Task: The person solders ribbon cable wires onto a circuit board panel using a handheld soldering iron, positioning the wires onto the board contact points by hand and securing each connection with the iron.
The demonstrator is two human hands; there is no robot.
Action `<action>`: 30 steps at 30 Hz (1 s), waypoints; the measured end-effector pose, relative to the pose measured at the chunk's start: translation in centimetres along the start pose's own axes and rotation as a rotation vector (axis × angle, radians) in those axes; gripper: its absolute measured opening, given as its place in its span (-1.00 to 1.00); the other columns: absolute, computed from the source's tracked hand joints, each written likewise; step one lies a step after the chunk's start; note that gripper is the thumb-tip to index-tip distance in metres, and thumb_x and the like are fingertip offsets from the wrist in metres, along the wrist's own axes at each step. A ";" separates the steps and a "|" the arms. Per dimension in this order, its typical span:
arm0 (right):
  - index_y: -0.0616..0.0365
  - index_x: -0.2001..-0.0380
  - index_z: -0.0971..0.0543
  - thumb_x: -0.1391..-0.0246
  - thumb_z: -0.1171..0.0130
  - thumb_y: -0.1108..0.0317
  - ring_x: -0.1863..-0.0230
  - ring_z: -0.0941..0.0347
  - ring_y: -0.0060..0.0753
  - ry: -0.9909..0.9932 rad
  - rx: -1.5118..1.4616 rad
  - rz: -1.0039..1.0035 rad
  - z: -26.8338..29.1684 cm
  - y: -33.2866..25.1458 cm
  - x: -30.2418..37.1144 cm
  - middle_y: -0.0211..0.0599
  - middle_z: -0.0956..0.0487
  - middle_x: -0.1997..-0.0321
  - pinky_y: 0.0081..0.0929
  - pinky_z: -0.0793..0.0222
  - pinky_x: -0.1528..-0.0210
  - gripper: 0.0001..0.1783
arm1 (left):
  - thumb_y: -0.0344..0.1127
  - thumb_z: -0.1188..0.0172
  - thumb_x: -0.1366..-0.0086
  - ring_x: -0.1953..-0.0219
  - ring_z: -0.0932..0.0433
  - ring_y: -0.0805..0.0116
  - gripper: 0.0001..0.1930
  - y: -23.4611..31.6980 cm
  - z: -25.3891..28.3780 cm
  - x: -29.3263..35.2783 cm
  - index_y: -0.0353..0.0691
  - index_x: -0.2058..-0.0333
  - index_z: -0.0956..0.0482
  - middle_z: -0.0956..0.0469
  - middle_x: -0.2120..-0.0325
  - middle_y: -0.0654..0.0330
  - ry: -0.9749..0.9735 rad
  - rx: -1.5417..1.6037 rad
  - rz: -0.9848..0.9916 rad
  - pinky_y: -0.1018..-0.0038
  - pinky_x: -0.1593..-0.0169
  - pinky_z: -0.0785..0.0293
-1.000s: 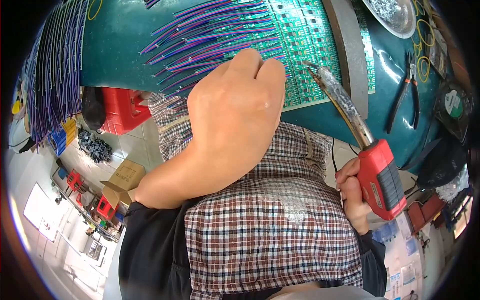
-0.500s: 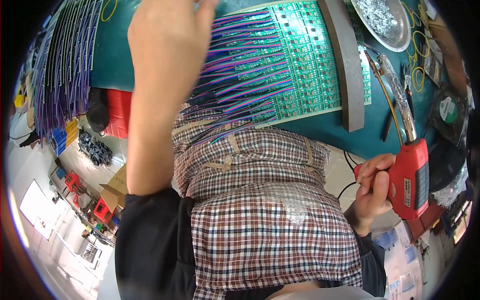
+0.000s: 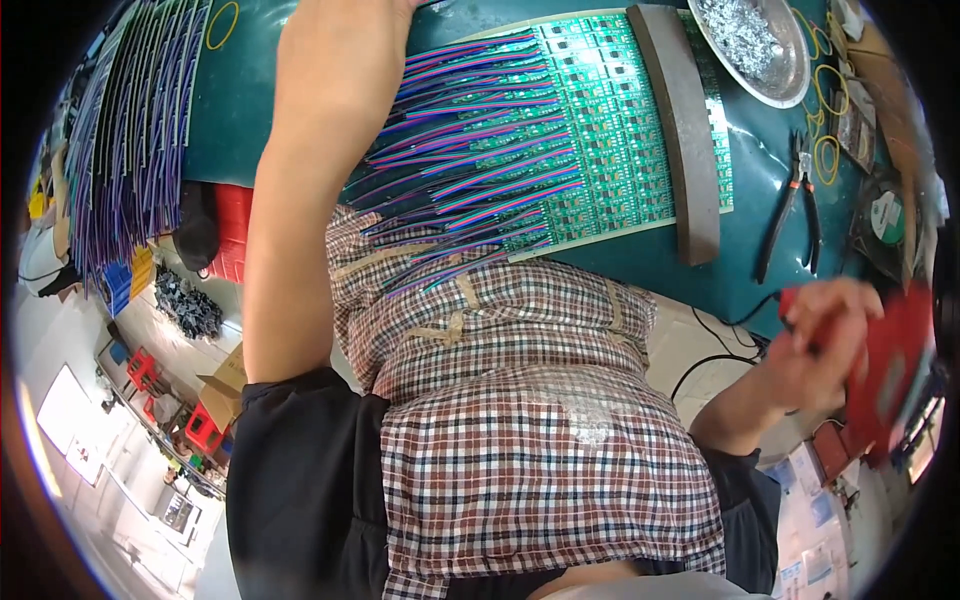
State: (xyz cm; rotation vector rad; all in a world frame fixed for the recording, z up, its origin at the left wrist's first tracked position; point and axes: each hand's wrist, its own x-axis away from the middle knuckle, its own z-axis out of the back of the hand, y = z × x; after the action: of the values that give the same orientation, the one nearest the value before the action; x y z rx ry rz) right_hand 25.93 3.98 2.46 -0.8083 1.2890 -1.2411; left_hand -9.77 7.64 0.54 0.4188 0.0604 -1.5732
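Observation:
My right hand (image 3: 815, 345) grips a red soldering gun (image 3: 890, 375) at the right rim, both smeared by motion. At the top, my left hand (image 3: 345, 50) reaches over the table, left of the wires. Its fingers are cut off by the upper edge, so what they hold, if anything, is hidden. Beside that hand lies a panel of green circuit boards (image 3: 615, 120) with bundles of red, blue and black wires (image 3: 500, 155) running left from it. A dark, flat bar (image 3: 680, 140) presses across the panel's right part.
Black-handled cutting pliers (image 3: 795, 205) lie right of the bar. Above them stands a metal bowl (image 3: 795, 80) of silvery scraps, beside yellow rubber bands (image 3: 828, 160). More wired strips (image 3: 130, 130) hang over the table's left side. Checked cloth (image 3: 540, 430) covers my lap.
My right hand has swung the soldering gun rightward, away from the table, uncovering the pliers. My left hand has shifted slightly, still at the upper edge.

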 end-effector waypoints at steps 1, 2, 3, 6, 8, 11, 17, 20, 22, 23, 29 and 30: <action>0.33 0.25 -0.50 -0.29 -0.10 0.42 0.72 -0.13 -0.67 0.069 0.175 -0.077 -0.3 0.5 -0.2 -0.28 -0.48 0.52 -0.58 -0.22 0.57 -0.85 | -0.42 -0.19 -0.33 0.25 -0.51 -0.07 -0.89 1.1 0.9 -0.4 -0.34 0.28 -0.48 -0.50 0.36 -0.04 -0.045 0.075 0.151 0.23 0.15 -0.43; 0.33 0.31 -0.53 -0.28 -0.11 0.48 0.72 -0.13 -0.69 0.013 0.272 -0.204 -0.6 0.4 -0.6 -0.32 -0.47 0.55 -0.59 -0.20 0.60 -0.88 | -0.44 -0.19 -0.32 0.26 -0.52 -0.07 -0.90 2.3 1.9 -0.7 -0.34 0.28 -0.48 -0.51 0.36 -0.05 -0.091 0.149 0.302 0.23 0.16 -0.44; 0.33 0.31 -0.53 -0.28 -0.11 0.48 0.72 -0.13 -0.69 0.015 0.277 -0.205 -0.7 0.4 -0.4 -0.32 -0.47 0.55 -0.59 -0.20 0.60 -0.88 | -0.44 -0.19 -0.32 0.26 -0.52 -0.07 -0.90 3.6 2.9 -1.3 -0.34 0.28 -0.48 -0.51 0.36 -0.05 -0.093 0.153 0.301 0.23 0.16 -0.44; 0.36 0.18 -0.48 -0.31 -0.07 0.47 0.72 -0.11 -0.69 -0.106 -0.006 -0.091 0.7 0.2 1.3 -0.22 -0.49 0.46 -0.61 -0.17 0.58 -0.86 | -0.47 -0.22 -0.29 0.29 -0.54 -0.06 -0.90 6.2 5.4 -0.4 -0.35 0.28 -0.51 -0.53 0.36 -0.05 -0.234 0.312 0.596 0.25 0.17 -0.45; 0.34 0.16 -0.46 -0.31 -0.08 0.42 0.71 -0.12 -0.69 -0.182 0.012 -0.147 0.9 -0.8 2.8 -0.24 -0.47 0.47 -0.60 -0.18 0.56 -0.83 | -0.39 -0.30 -0.32 0.43 -0.52 0.45 -0.92 4.7 3.7 2.9 -0.25 0.26 -0.65 -0.58 0.44 0.23 -0.134 0.362 0.235 0.53 0.33 -0.43; 0.26 0.18 -0.39 -0.30 -0.15 0.19 0.69 -0.13 -0.67 -0.435 0.118 -0.215 2.7 -1.0 5.2 -0.28 -0.43 0.47 -0.60 -0.21 0.53 -0.68 | -0.45 -0.34 -0.27 0.46 -0.48 0.52 -0.92 7.5 3.3 5.1 -0.26 0.31 -0.60 -0.54 0.44 0.27 -0.227 0.453 0.095 0.62 0.41 -0.37; 0.16 0.43 -0.60 0.05 -0.26 0.39 0.46 -0.56 -0.39 -0.671 0.236 -0.486 4.3 -2.4 7.7 -0.38 -0.58 0.51 -0.41 -0.49 0.33 -0.90 | -0.43 -0.39 -0.20 0.46 -0.55 0.38 -0.88 9.5 0.8 7.6 -0.21 0.34 -0.61 -0.58 0.39 0.24 -0.302 0.454 0.146 0.52 0.48 -0.44; 0.18 0.35 -0.62 0.04 -0.28 0.42 0.43 -0.59 -0.31 -0.688 0.221 -0.625 4.0 -2.6 8.1 -0.30 -0.61 0.45 -0.41 -0.49 0.31 -0.86 | -0.43 -0.39 -0.19 0.49 -0.57 0.36 -0.89 9.5 0.0 8.0 -0.19 0.34 -0.62 -0.59 0.39 0.25 -0.274 0.441 0.135 0.50 0.49 -0.45; 0.19 0.36 -0.62 0.03 -0.30 0.43 0.43 -0.59 -0.31 -0.656 0.193 -0.632 3.8 -2.3 8.5 -0.29 -0.61 0.44 -0.41 -0.50 0.32 -0.87 | -0.43 -0.38 -0.19 0.50 -0.57 0.36 -0.90 9.4 -0.4 8.2 -0.19 0.34 -0.63 -0.59 0.39 0.25 -0.241 0.442 0.117 0.50 0.49 -0.45; 0.19 0.36 -0.62 0.03 -0.30 0.43 0.43 -0.59 -0.31 -0.655 0.195 -0.634 3.8 -2.3 8.6 -0.29 -0.61 0.44 -0.41 -0.50 0.32 -0.87 | -0.44 -0.38 -0.19 0.50 -0.57 0.36 -0.90 9.4 -0.5 8.2 -0.19 0.34 -0.63 -0.58 0.40 0.25 -0.231 0.437 0.120 0.49 0.50 -0.44; 0.23 0.31 -0.63 0.03 -0.30 0.48 0.44 -0.59 -0.34 -0.720 0.184 -0.542 4.0 -1.1 8.7 -0.29 -0.62 0.45 -0.44 -0.50 0.33 -0.83 | -0.44 -0.39 -0.18 0.52 -0.56 0.35 -0.90 9.6 -0.6 8.4 -0.19 0.36 -0.63 -0.58 0.41 0.25 -0.227 0.409 0.138 0.48 0.52 -0.43; 0.23 0.29 -0.63 0.02 -0.30 0.48 0.44 -0.59 -0.35 -0.703 0.153 -0.546 3.9 -1.0 8.8 -0.29 -0.61 0.45 -0.44 -0.50 0.34 -0.83 | -0.44 -0.39 -0.18 0.54 -0.54 0.35 -0.90 9.6 -0.6 8.4 -0.19 0.36 -0.63 -0.57 0.41 0.25 -0.210 0.413 0.128 0.48 0.53 -0.42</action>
State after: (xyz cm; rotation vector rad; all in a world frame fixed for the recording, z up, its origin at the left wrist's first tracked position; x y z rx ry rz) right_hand 28.20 -5.41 1.94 -1.3824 0.4062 -1.2742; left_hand -0.21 -0.75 -0.47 0.5637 -0.4514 -1.4923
